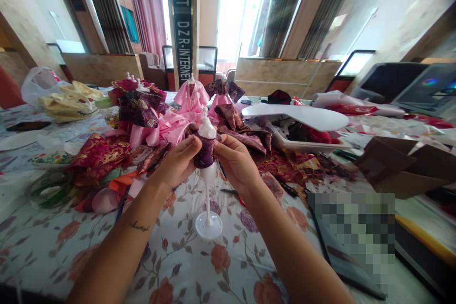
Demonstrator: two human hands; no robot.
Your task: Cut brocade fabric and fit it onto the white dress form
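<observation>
Head view, nearest first: left hand [178,161] and right hand [233,161] both clenched on a small purple brocade bodice [205,153], pinched from either side for a snug fit of the cloth around a white plastic dress stand [207,194], its round base [208,226] down on the floral tablecloth [107,251]. Just beyond, red-handled scissors [231,193] near the right wrist, and loose red-and-gold brocade scraps [98,159] heaped within reach of the left hand. Farther off, pink and purple miniature gowns [190,99] upright on stands, set well apart from the hands, leaving room to work.
</observation>
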